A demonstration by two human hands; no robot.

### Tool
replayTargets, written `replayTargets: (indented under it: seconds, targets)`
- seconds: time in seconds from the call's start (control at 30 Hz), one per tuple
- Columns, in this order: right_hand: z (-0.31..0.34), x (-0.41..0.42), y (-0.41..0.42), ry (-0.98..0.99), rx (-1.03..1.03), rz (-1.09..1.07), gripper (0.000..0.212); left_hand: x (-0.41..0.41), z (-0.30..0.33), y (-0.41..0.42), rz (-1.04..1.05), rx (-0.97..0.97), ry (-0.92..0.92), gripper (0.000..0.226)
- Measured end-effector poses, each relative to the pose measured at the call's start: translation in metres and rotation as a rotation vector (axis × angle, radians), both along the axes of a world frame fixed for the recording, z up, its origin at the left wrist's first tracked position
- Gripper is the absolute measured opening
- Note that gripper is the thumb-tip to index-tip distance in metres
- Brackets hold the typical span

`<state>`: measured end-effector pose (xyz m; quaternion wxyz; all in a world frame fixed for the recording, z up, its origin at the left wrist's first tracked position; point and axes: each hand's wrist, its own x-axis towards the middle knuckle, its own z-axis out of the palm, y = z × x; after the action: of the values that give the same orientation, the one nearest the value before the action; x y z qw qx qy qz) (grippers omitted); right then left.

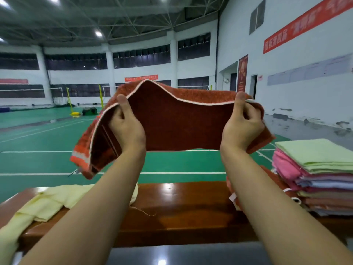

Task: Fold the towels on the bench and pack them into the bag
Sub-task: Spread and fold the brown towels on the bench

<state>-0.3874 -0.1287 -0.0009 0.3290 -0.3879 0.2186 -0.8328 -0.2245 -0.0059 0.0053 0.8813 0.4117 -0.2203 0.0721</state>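
Both hands, left hand and right hand, pinch the rust towel mid-air above the bench. Folded stack looks done, yellow towel still unfolded, no bag visible yet.

Both hands hold a rust-red towel up above the wooden bench, the left hand and right hand pinching its white-piped top edge. A pale yellow towel lies crumpled at the bench's left, and a stack of folded towels sits at its right.
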Motion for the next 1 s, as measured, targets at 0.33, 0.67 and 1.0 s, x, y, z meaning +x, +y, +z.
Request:
replayTargets:
  seconds: [0.33,0.67,1.0]
  targets:
    - [0.027,-0.03,0.039,0.228,-0.257,-0.693,0.048,-0.011,0.042,0.059,0.381,-0.133,-0.178,0.032]
    - [-0.138,0.058,-0.081,1.567,-0.073,-0.069,0.049,0.136,-0.155,-0.003,0.081,1.321,-0.022,0.082]
    - [-0.235,0.044,-0.112,2.085,0.112,0.174,0.064,0.166,-0.236,0.006,0.067,1.988,-0.322,0.087]
